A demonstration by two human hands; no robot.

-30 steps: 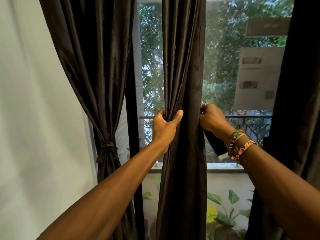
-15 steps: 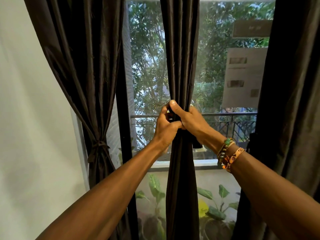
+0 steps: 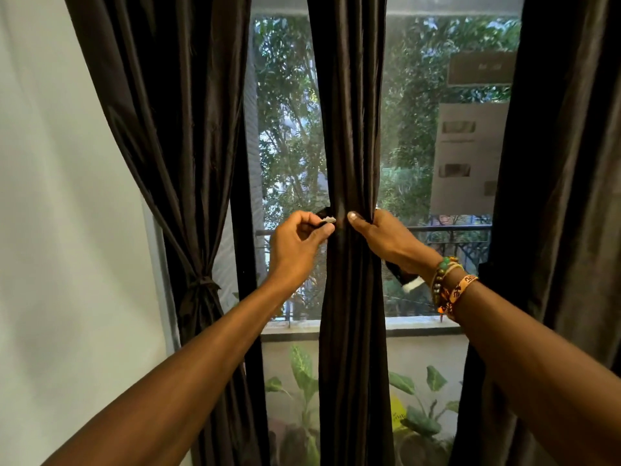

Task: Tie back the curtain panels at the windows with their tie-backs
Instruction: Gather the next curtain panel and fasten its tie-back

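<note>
From my remote seat, the window [image 3: 289, 146] fills the view, with three dark curtain panels across it. The left panel [image 3: 161, 129] is done: it is drawn to the wall side and cinched low by its knotted tie-back [image 3: 201, 284]. The right panel [image 3: 571, 196] hangs at the frame's edge and I see no tie on it, though part of it is out of view; I judge it is still to do. The middle panel [image 3: 349, 95] is the one in hand, bunched into a narrow column at mid-height. Its loose tie-back [image 3: 326, 220] seems to run behind the bundle: one pale-tipped end shows at the left side, and the other dangles under my right wrist. It is not yet crossed or knotted in front. My right hand [image 3: 386, 237] clenches the gathered cloth, thumb laid across the front. My left hand [image 3: 297, 245] pinches the left end of the band between thumb and fingers. So roughly one panel is finished, one is midway, and the tying itself is still ahead.
</note>
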